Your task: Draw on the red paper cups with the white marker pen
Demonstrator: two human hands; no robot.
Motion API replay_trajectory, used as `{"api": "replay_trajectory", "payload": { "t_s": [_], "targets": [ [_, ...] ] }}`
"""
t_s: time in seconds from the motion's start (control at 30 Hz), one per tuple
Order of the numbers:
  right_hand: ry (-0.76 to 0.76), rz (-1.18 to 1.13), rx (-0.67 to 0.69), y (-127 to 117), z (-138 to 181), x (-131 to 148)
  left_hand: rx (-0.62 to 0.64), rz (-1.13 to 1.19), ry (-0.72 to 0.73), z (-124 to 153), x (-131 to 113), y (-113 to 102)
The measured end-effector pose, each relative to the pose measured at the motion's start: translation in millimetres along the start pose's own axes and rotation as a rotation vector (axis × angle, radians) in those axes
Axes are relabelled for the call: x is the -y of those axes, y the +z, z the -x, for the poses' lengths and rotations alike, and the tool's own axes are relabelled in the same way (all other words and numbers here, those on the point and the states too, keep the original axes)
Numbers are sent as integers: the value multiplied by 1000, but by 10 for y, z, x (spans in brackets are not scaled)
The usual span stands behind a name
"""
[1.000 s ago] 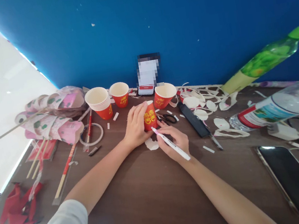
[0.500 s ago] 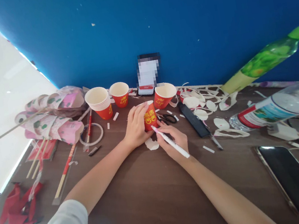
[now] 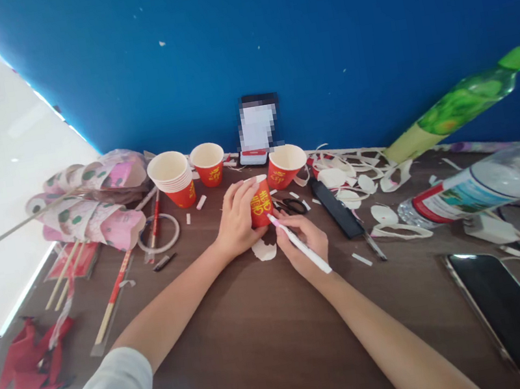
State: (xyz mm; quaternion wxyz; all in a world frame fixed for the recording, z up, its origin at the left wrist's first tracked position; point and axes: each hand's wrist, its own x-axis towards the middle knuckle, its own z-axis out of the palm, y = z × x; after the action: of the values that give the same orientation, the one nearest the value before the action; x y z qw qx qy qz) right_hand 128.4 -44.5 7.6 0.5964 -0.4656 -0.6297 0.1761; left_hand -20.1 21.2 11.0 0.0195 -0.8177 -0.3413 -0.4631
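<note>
A red paper cup [image 3: 262, 206] with yellow characters is gripped by my left hand [image 3: 235, 219], whose fingers wrap over its left side. My right hand [image 3: 305, 245] is closed on a white pen [image 3: 309, 252] with a pinkish front end. The pen's tip is at the lower right of the cup's wall; whether it touches cannot be made out. Under the hands lies a scrap of white paper [image 3: 265, 250] with a ragged edge. Just behind sits another red cup [image 3: 284, 171], upright, and black-handled scissors [image 3: 295, 205] lie to the right.
At the back left stand stacked cups [image 3: 172, 177] and a single cup [image 3: 208, 165]. A phone [image 3: 256, 126] leans on the blue wall. To the right are a black box cutter [image 3: 339, 209], paper scraps [image 3: 384, 214], two bottles [image 3: 449, 115], and a dark phone [image 3: 510, 312].
The pen and my right hand have shifted slightly to the right along the cup's lower wall. My left hand and the cup stay nearly in place.
</note>
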Motion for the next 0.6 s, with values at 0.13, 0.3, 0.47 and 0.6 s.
{"api": "replay_trajectory", "payload": {
  "t_s": [0.13, 0.3, 0.47, 0.6],
  "targets": [
    [-3, 0, 0, -10, -15, 23, 8, 15, 1, 6, 2, 4],
    [2, -10, -10, -10, -23, 28, 34, 17, -41, 16, -8, 3],
    [7, -14, -16, -7, -30, 15, 30, 63, 4, 9, 14, 7],
    [15, -1, -16, -16, -44, 42, 28, 76, 21, 10, 30, 11]
  ]
}}
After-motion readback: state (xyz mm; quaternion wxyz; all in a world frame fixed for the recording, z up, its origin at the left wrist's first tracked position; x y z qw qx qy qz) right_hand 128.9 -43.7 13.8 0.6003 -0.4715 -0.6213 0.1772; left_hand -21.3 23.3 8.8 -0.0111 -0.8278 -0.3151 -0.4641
